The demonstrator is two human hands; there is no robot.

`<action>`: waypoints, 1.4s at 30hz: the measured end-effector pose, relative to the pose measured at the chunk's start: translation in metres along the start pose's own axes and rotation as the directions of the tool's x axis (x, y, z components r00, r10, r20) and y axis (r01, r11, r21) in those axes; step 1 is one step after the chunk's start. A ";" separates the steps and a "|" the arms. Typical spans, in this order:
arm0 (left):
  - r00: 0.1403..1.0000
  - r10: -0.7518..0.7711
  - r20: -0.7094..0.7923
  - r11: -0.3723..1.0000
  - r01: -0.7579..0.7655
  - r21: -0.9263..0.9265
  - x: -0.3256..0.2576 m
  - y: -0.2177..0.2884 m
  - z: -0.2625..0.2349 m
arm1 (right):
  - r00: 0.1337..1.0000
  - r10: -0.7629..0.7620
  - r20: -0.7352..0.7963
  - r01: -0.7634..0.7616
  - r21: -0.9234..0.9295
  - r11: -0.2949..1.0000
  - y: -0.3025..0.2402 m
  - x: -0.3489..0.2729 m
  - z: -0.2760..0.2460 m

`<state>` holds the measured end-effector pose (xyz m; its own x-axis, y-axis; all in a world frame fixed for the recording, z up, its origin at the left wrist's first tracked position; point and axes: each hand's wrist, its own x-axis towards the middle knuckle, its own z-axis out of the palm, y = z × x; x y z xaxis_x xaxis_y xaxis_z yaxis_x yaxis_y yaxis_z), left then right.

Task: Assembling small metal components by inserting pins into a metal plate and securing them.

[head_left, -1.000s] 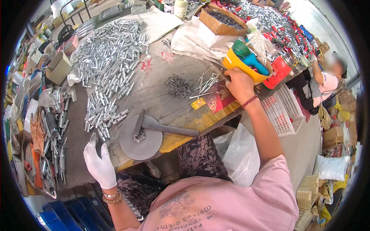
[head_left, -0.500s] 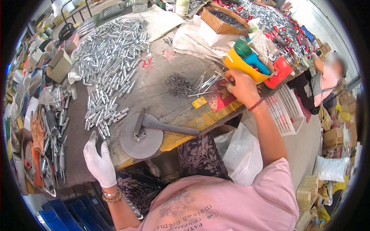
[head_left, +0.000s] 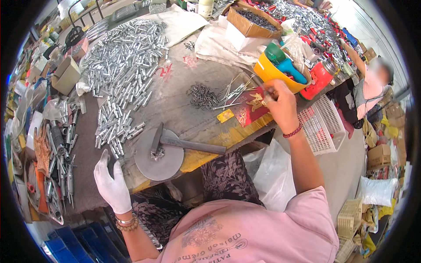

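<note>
My left hand (head_left: 112, 184), in a white glove, lies at the near left table edge with thumb and fingers apart, holding nothing. It is just below a heap of shiny metal tubes (head_left: 123, 65). Beside it a hammer (head_left: 188, 144) rests across a round grey plate (head_left: 169, 168), with small metal bits by its head. My bare right hand (head_left: 280, 105) hovers over a red envelope (head_left: 252, 107) with gold print, its fingers curled toward the thumb. Whatever they pinch is too small to make out. Left of it lie thin metal rods (head_left: 234, 93) and a pile of small dark pins (head_left: 204, 96).
A yellow tub (head_left: 272, 70) with green and blue items stands beyond my right hand, next to a red container (head_left: 321, 79). A cardboard box (head_left: 254, 24) of dark parts sits behind. Tools crowd the left. A white crate (head_left: 322, 125) and another person (head_left: 372, 90) are at right.
My right hand has shifted slightly right, away from the yellow tub's near side, and its fingers have curled differently. My left hand and the hammer stay put. The other person's arm reaches farther out.
</note>
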<state>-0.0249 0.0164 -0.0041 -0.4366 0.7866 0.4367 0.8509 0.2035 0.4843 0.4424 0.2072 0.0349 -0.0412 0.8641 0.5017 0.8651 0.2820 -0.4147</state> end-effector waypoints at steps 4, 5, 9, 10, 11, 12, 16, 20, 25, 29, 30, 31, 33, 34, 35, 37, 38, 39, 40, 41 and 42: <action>1.000 0.018 0.001 1.000 -0.018 0.014 -0.001 -0.005 -0.002 | 0.932 -0.295 0.212 0.268 0.147 0.952 -0.031 -0.008 0.004; 1.000 0.013 0.003 1.000 -0.013 0.021 -0.001 -0.005 -0.002 | 0.902 -0.367 0.229 0.345 0.132 0.929 -0.031 -0.009 0.011; 1.000 -0.003 -0.008 1.000 0.003 -0.007 -0.002 -0.002 -0.001 | 0.907 -0.327 0.264 0.322 0.063 0.945 -0.031 -0.004 0.016; 1.000 -0.005 -0.010 1.000 0.005 -0.004 -0.002 -0.002 -0.001 | 0.935 -0.282 0.213 0.284 0.025 0.959 -0.030 -0.001 0.018; 1.000 0.003 -0.001 1.000 -0.003 0.010 -0.002 -0.002 -0.001 | 0.954 -0.237 0.185 0.244 -0.013 0.970 -0.032 0.002 0.018; 1.000 0.012 0.009 1.000 -0.012 0.023 -0.003 -0.002 -0.002 | 0.953 -0.238 0.186 0.244 -0.012 0.970 -0.029 0.005 0.018; 1.000 -0.012 0.018 1.000 0.012 0.017 -0.003 -0.004 -0.003 | 0.926 -0.215 0.310 0.265 -0.132 0.955 -0.014 0.014 0.021; 1.000 -0.002 0.013 1.000 0.002 0.020 -0.001 0.000 -0.002 | 0.919 -0.227 0.322 0.276 -0.115 0.954 -0.028 0.011 0.016; 1.000 -0.030 0.004 1.000 0.030 0.008 0.000 -0.002 -0.003 | 0.867 -0.363 0.342 0.392 -0.017 0.920 -0.062 0.000 0.019; 0.998 0.034 -0.051 0.999 -0.033 0.017 -0.001 -0.005 -0.006 | 0.830 -0.436 0.347 0.483 -0.055 0.874 -0.065 -0.003 0.033; 0.996 0.054 -0.065 0.998 -0.052 0.030 0.000 -0.004 -0.006 | 0.815 -0.463 0.348 0.513 -0.065 0.856 -0.064 -0.003 0.030; 0.991 0.103 -0.091 0.994 -0.099 0.051 0.002 -0.003 -0.004 | 0.820 -0.468 0.329 0.514 -0.061 0.856 -0.047 -0.002 0.035; 0.989 0.101 -0.106 0.995 -0.100 0.013 0.002 -0.001 -0.003 | 0.827 -0.418 0.375 0.474 -0.066 0.878 -0.049 -0.002 0.029; 0.989 0.105 -0.104 0.994 -0.105 0.000 0.002 -0.001 -0.004 | 0.821 -0.402 0.405 0.476 -0.098 0.874 -0.048 -0.001 0.028; 0.990 0.087 -0.107 0.992 -0.096 -0.077 0.001 -0.006 -0.005 | 0.822 -0.393 0.412 0.464 -0.085 0.882 -0.050 0.000 0.024; 0.991 0.066 -0.118 0.986 -0.083 -0.147 -0.001 -0.012 -0.011 | 0.821 -0.381 0.426 0.455 -0.083 0.887 -0.050 -0.001 0.015; 0.998 -0.036 -0.050 0.950 0.018 -0.311 0.000 -0.012 -0.017 | 0.823 -0.356 0.443 0.439 -0.098 0.893 -0.048 0.000 0.012; 0.992 -0.119 0.033 0.878 0.120 -0.463 0.001 -0.011 -0.023 | 0.821 -0.364 0.440 0.443 -0.087 0.892 -0.047 -0.001 0.010; 0.992 -0.120 0.027 0.882 0.120 -0.456 0.003 -0.009 -0.028 | 0.828 -0.363 0.426 0.439 -0.091 0.894 -0.044 -0.001 0.007; 0.987 -0.136 0.088 0.906 0.159 -0.391 0.006 -0.007 -0.031 | 0.837 -0.360 0.413 0.433 -0.098 0.896 -0.044 -0.002 0.005; 0.977 -0.155 0.145 0.926 0.195 -0.324 0.009 -0.007 -0.033 | 0.836 -0.365 0.410 0.437 -0.092 0.895 -0.049 -0.003 0.002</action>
<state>-0.0443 0.0030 0.0221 -0.5162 0.8216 0.2419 0.6084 0.1530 0.7788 0.3992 0.1921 0.0518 -0.5555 0.7900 0.2594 0.8023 0.5912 -0.0823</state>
